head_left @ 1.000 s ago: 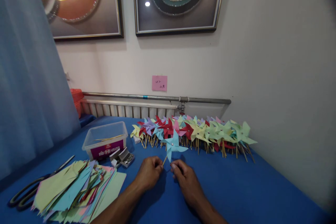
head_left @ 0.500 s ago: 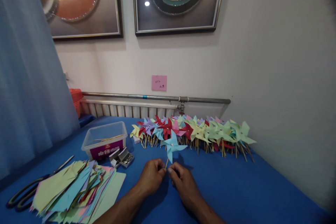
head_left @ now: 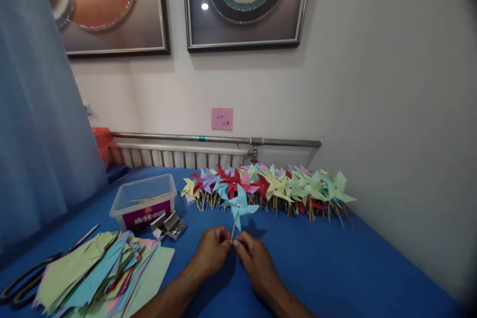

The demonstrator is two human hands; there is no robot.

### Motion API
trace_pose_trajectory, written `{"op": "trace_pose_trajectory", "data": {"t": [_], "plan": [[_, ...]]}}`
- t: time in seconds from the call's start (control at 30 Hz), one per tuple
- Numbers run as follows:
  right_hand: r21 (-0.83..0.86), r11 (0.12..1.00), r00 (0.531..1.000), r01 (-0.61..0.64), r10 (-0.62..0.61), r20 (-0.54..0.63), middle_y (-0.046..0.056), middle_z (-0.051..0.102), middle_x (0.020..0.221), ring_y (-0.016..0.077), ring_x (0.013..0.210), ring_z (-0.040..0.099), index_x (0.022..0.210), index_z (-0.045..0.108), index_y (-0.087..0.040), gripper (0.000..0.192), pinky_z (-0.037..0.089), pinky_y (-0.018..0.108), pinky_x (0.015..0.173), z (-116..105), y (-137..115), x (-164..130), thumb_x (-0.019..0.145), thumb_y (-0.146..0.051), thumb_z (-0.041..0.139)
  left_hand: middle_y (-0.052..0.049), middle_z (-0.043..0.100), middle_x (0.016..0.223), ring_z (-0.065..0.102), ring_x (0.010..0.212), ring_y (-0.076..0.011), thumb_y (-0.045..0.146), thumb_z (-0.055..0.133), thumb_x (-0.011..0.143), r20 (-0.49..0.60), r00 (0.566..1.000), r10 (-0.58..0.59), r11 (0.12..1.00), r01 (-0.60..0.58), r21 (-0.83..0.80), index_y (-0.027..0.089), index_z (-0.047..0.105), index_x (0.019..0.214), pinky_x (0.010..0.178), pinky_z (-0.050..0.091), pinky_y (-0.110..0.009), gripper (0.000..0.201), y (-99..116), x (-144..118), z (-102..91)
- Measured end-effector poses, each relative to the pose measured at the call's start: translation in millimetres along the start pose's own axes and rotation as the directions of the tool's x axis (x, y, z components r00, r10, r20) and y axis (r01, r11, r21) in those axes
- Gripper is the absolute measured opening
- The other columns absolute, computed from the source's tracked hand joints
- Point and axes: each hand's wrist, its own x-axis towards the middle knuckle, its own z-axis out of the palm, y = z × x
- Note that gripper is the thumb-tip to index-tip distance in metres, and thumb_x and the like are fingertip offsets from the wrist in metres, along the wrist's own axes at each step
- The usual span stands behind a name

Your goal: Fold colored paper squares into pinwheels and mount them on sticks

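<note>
Head view: your left hand (head_left: 210, 253) and right hand (head_left: 253, 261) meet fingertip to fingertip, both pinched on the stick of the blue pinwheel (head_left: 238, 204), which rises straight above them, its long axis near upright.

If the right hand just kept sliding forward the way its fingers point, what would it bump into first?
Probably the light blue pinwheel that the right hand and left hand pinch by its stick. Beyond it lies the row of finished pinwheels by the wall, though depth is hard to judge.
</note>
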Motion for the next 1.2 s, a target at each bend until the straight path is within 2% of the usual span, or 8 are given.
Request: {"op": "trace_pose_trajectory", "data": {"t": [0.33, 0.63, 1.0, 1.2], "plan": [[0.062, 0.997, 0.998, -0.046, 0.048, -0.031, -0.003, 0.055, 0.06, 0.0142, 0.057, 0.048, 0.075, 0.058, -0.021, 0.027, 0.032, 0.026, 0.056, 3.2, 0.3, 0.9, 0.091, -0.039, 0.047, 0.003, 0.052, 0.057, 0.043, 0.054, -0.0117, 0.021, 0.058, 0.075, -0.013, 1.0, -0.008, 0.999, 0.008, -0.032, 0.017, 0.057, 0.068, 0.053, 0.03, -0.024, 0.009, -4.2, 2.3, 6.3], [0.145, 0.978, 0.981, -0.151, 0.166, -0.1, 0.0, 0.064, 0.065, 0.0161, 0.059, 0.055, 0.074, 0.062, -0.022, 0.026, 0.038, 0.025, 0.055, 13.3, 13.3, 7.8, 0.086, -0.044, 0.054, 0.004, 0.053, 0.057, 0.044, 0.054, -0.01, 0.016, 0.057, 0.073, -0.051, 0.999, 0.008, 0.993, -0.014, -0.116, 0.016, 0.057, 0.07, 0.052, 0.03, -0.022, 0.003, -4.9, 1.0, 14.8], [0.179, 0.972, 0.978, -0.152, 0.174, -0.116, -0.001, 0.061, 0.061, 0.0165, 0.06, 0.057, 0.071, 0.062, -0.021, 0.023, 0.04, 0.026, 0.055, 10.2, 15.2, 10.5, 0.081, -0.041, 0.058, 0.004, 0.054, 0.059, 0.045, 0.055, -0.0102, 0.015, 0.057, 0.074, -0.048, 0.999, 0.025, 0.992, -0.031, -0.12, 0.017, 0.057, 0.071, 0.052, 0.03, -0.022, 0.003, -4.9, -0.2, 17.3], [0.158, 0.979, 0.983, -0.127, 0.146, -0.114, 0.001, 0.066, 0.067, 0.0183, 0.065, 0.059, 0.072, 0.062, -0.021, 0.02, 0.042, 0.027, 0.059, 4.2, 15.0, 9.9, 0.081, -0.038, 0.056, 0.003, 0.056, 0.061, 0.048, 0.057, -0.0114, 0.013, 0.058, 0.073, -0.049, 0.998, 0.029, 0.996, -0.033, -0.082, 0.017, 0.057, 0.071, 0.054, 0.031, -0.023, 0.004, -4.4, -1.3, 19.3]]}}
